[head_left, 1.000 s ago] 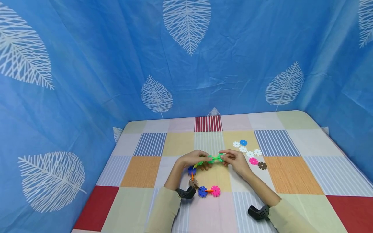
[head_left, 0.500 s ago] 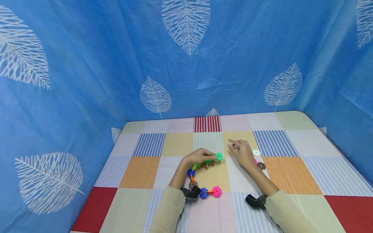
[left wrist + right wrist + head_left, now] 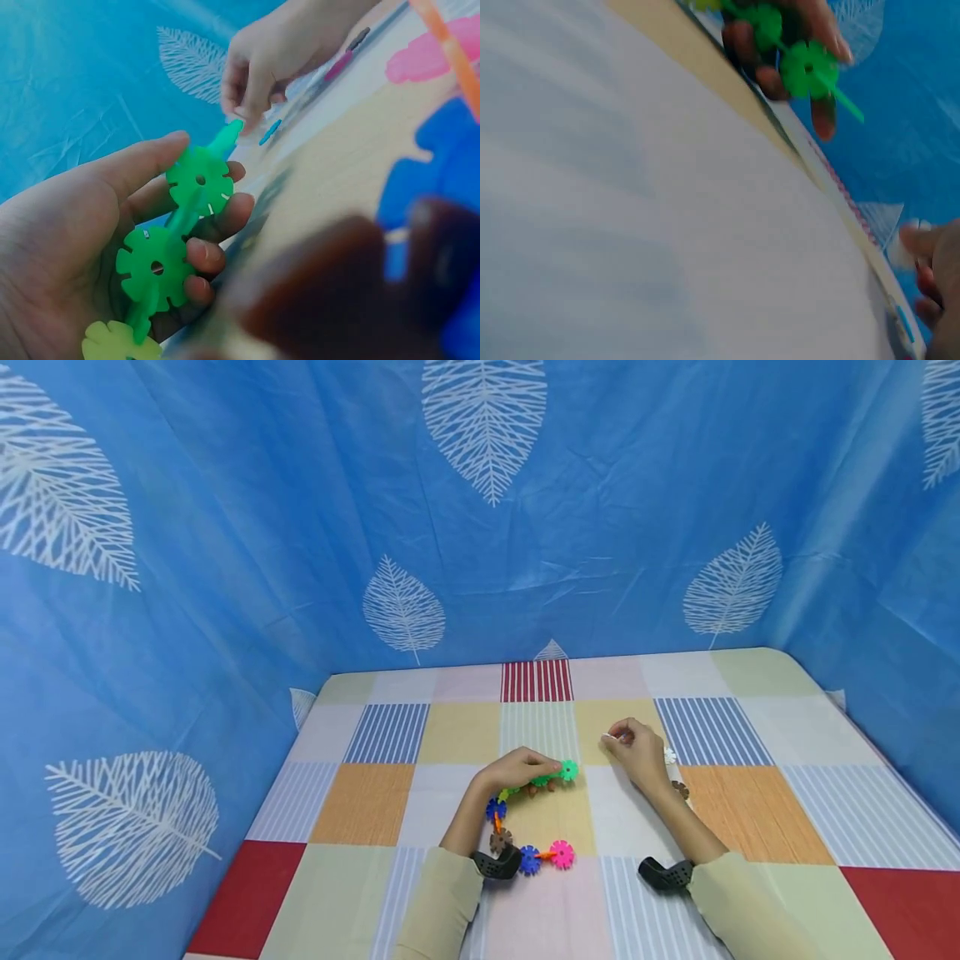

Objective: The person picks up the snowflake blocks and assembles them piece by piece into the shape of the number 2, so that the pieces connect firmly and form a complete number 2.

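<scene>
My left hand [image 3: 521,768] holds the green end of a chain of notched plastic discs. In the left wrist view its thumb and fingers are around the green discs [image 3: 200,180], and a yellow disc [image 3: 120,343] shows lower down. The chain curves toward me through a blue disc [image 3: 496,808], a brown disc [image 3: 501,841] and another blue disc to a pink disc [image 3: 562,854], linked partly by orange pieces. To the right, my right hand [image 3: 637,752] pinches a white disc [image 3: 901,251], blurred in the right wrist view, apart from the chain.
Beside my right hand lie a loose white disc [image 3: 670,756] and a dark brown disc [image 3: 680,789], partly hidden by the wrist. A loose blue disc [image 3: 271,132] shows in the left wrist view. Blue leaf-patterned curtains [image 3: 600,527] enclose the patchwork-covered table [image 3: 765,814].
My right hand let go of the chain's green end, moved right to the loose discs and picked up a white one. The left hand kept hold of the chain.
</scene>
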Tool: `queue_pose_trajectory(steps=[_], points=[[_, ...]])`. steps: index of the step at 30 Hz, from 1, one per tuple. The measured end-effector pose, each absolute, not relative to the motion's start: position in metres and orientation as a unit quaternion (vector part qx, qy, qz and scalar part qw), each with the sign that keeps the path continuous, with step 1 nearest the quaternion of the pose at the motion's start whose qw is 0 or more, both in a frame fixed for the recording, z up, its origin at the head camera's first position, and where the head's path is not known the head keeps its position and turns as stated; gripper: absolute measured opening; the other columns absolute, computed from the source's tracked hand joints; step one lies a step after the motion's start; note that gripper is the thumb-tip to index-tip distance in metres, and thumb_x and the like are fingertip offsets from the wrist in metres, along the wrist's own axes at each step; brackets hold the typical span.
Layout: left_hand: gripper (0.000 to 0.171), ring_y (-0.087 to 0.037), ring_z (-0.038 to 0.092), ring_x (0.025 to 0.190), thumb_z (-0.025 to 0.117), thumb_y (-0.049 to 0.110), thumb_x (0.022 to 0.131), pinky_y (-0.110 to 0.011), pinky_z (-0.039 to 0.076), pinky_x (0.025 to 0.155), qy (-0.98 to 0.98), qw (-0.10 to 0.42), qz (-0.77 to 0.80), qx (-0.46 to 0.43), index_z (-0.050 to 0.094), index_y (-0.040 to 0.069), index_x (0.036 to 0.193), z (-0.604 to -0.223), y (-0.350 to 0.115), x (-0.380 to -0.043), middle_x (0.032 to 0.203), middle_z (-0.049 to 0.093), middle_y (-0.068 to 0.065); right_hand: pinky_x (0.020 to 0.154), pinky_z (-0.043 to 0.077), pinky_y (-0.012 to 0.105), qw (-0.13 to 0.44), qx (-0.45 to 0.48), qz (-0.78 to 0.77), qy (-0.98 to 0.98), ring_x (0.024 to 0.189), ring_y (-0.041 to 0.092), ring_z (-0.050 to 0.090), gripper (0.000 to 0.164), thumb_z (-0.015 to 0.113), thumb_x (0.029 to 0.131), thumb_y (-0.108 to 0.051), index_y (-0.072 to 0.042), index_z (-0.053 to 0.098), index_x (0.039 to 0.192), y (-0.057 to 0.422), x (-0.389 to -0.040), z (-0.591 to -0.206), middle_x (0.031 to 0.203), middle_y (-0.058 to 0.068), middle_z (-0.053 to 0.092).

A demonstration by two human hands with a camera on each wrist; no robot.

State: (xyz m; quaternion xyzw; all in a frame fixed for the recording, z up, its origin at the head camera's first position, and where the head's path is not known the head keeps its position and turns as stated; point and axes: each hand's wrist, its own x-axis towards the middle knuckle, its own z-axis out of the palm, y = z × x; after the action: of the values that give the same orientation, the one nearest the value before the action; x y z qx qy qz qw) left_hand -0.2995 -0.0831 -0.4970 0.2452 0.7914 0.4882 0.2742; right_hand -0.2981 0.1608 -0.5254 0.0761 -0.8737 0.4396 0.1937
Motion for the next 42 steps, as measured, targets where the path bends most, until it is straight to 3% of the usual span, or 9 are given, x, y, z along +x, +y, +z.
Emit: queue_pose_trajectory(steps=[3, 6, 14, 21, 27, 31, 36, 39, 42], points=[[0.033, -0.012, 0.047, 0.048, 0.052, 0.033, 0.095, -0.023, 0.044, 0.048, 0.797, 0.267, 0.487, 0.238, 0.072, 0.007, 0.097, -0.497, -0.082, -0.299, 0.074, 0.066, -0.003, 0.053, 0.047, 0.022, 0.153, 0.105, 0.552, -0.813, 0.062, 0.015, 0.055, 0.019, 0.071, 0.082, -0.012, 0.002, 0.062, 0.092, 0.153, -0.287, -0.526, 0.077, 0.011, 0.061], [0.033, -0.012, 0.046, 0.048, 0.053, 0.033, 0.094, -0.022, 0.043, 0.047, 0.8, 0.259, 0.491, 0.23, 0.073, 0.006, 0.092, -0.497, -0.082, -0.299, 0.072, 0.065, -0.003, 0.051, 0.05, 0.025, 0.113, 0.153, 0.618, -0.763, 0.059, 0.02, 0.059, 0.017, 0.068, 0.082, -0.003, 0.007, 0.061, 0.095, 0.148, -0.279, -0.527, 0.078, 0.016, 0.062], [0.032, -0.012, 0.044, 0.047, 0.053, 0.033, 0.094, -0.022, 0.041, 0.046, 0.803, 0.249, 0.495, 0.22, 0.072, 0.007, 0.094, -0.498, -0.082, -0.3, 0.07, 0.065, -0.003, 0.052, 0.051, 0.031, 0.08, 0.195, 0.64, -0.739, 0.06, 0.033, 0.059, 0.01, 0.063, 0.082, 0.006, 0.01, 0.058, 0.09, 0.141, -0.263, -0.509, 0.076, 0.028, 0.06], [0.034, -0.011, 0.041, 0.046, 0.052, 0.032, 0.095, -0.021, 0.038, 0.045, 0.804, 0.249, 0.488, 0.23, 0.072, 0.005, 0.089, -0.497, -0.081, -0.299, 0.068, 0.063, -0.003, 0.061, 0.055, 0.033, 0.061, 0.224, 0.657, -0.717, 0.069, 0.024, 0.067, 0.01, 0.065, 0.082, 0.004, 0.009, 0.057, 0.087, 0.146, -0.272, -0.53, 0.078, 0.023, 0.064], [0.037, -0.01, 0.036, 0.044, 0.05, 0.031, 0.096, -0.02, 0.031, 0.042, 0.815, 0.252, 0.456, 0.252, 0.071, 0.004, 0.082, -0.495, -0.084, -0.298, 0.062, 0.058, -0.001, 0.06, 0.055, 0.036, 0.075, 0.257, 0.62, -0.737, 0.067, 0.031, 0.066, 0.006, 0.064, 0.08, 0.009, 0.008, 0.059, 0.083, 0.138, -0.261, -0.514, 0.075, 0.021, 0.065], [0.036, -0.01, 0.035, 0.044, 0.05, 0.031, 0.096, -0.02, 0.03, 0.042, 0.812, 0.251, 0.461, 0.255, 0.072, 0.004, 0.085, -0.497, -0.086, -0.297, 0.064, 0.059, -0.001, 0.061, 0.055, 0.038, 0.08, 0.269, 0.609, -0.742, 0.068, 0.037, 0.065, 0.006, 0.063, 0.08, 0.011, 0.01, 0.058, 0.084, 0.134, -0.255, -0.507, 0.076, 0.024, 0.065], [0.035, -0.013, 0.036, 0.045, 0.05, 0.031, 0.096, -0.022, 0.032, 0.043, 0.798, 0.256, 0.484, 0.25, 0.072, 0.004, 0.091, -0.499, -0.088, -0.296, 0.068, 0.061, -0.003, 0.071, 0.054, 0.029, 0.086, 0.254, 0.576, -0.772, 0.077, 0.022, 0.066, 0.008, 0.067, 0.083, -0.002, 0.0, 0.065, 0.09, 0.14, -0.267, -0.516, 0.084, 0.011, 0.068], [0.035, -0.013, 0.036, 0.045, 0.05, 0.032, 0.096, -0.022, 0.032, 0.043, 0.794, 0.259, 0.492, 0.246, 0.072, 0.004, 0.091, -0.499, -0.087, -0.296, 0.069, 0.062, -0.003, 0.074, 0.051, 0.025, 0.136, 0.217, 0.524, -0.812, 0.081, 0.015, 0.062, 0.013, 0.068, 0.085, -0.013, -0.007, 0.068, 0.096, 0.152, -0.284, -0.52, 0.089, 0.005, 0.068], [0.035, -0.013, 0.035, 0.045, 0.051, 0.032, 0.095, -0.023, 0.031, 0.042, 0.795, 0.257, 0.491, 0.246, 0.072, 0.004, 0.09, -0.499, -0.085, -0.296, 0.07, 0.062, -0.004, 0.073, 0.05, 0.037, 0.201, 0.149, 0.464, -0.85, 0.083, 0.025, 0.059, 0.022, 0.067, 0.085, -0.012, -0.003, 0.067, 0.105, 0.17, -0.3, -0.519, 0.092, 0.011, 0.067]])
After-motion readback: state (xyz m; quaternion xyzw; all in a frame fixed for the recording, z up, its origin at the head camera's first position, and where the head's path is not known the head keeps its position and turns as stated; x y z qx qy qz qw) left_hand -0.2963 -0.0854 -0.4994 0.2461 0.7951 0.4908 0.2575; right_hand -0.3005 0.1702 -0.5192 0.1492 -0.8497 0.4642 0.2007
